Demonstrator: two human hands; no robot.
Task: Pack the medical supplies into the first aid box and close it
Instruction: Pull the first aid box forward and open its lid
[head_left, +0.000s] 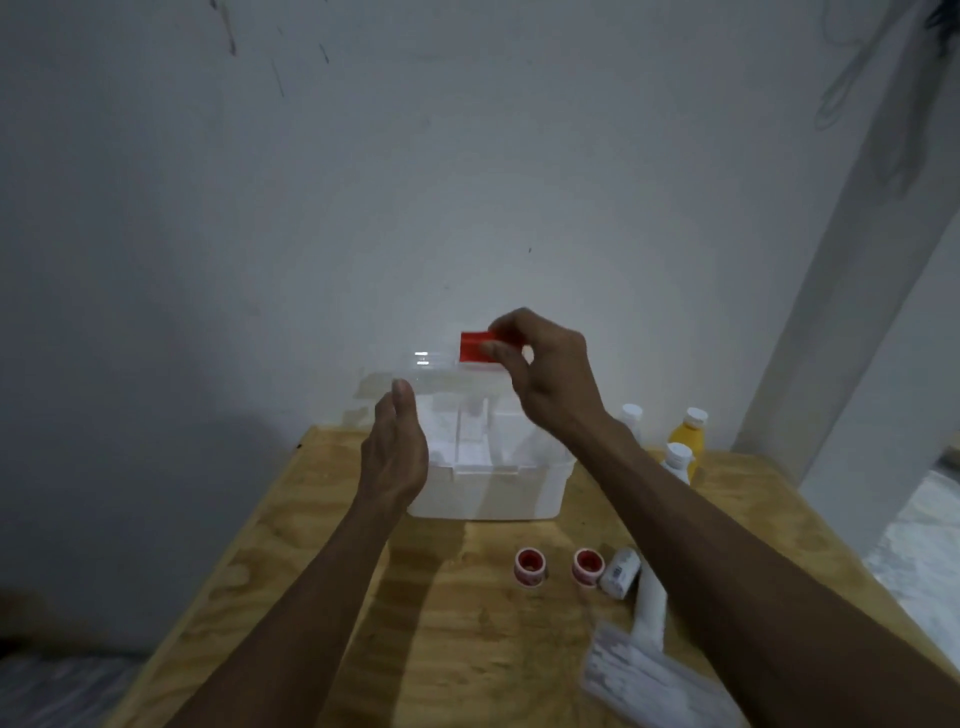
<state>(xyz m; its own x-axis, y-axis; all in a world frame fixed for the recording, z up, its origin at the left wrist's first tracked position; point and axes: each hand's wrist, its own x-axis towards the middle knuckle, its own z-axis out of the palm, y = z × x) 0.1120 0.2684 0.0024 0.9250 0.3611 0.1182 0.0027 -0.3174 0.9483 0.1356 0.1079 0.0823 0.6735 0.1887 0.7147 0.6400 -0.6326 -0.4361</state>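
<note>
A white first aid box (488, 488) sits at the far middle of the plywood tabletop (322, 597), against a grey wall (363, 182). Its clear lid (431, 374) stands raised at the far side, and a white inner tray (470, 441) shows inside. The right hand (540, 374) pinches the red latch (475, 347) on the lid's top edge between thumb and fingers. The left hand (397, 447) is open and flat, fingers together and pointing away, at the box's left side near the lid; whether it touches the box I cannot tell.

The supplies lie outside the box. Near the box on the right, two red-centred tape rolls (531, 565) stand side by side, just left of one white rolled bandage (619, 570). Nearer still lies a white tube-like item (649, 608) and a blurred white packet, perhaps cotton swabs (639, 675). At the far right, beyond the right forearm, stand three white-capped bottles: one yellow bottle (688, 434), and two white ones (678, 460), partly hidden.
</note>
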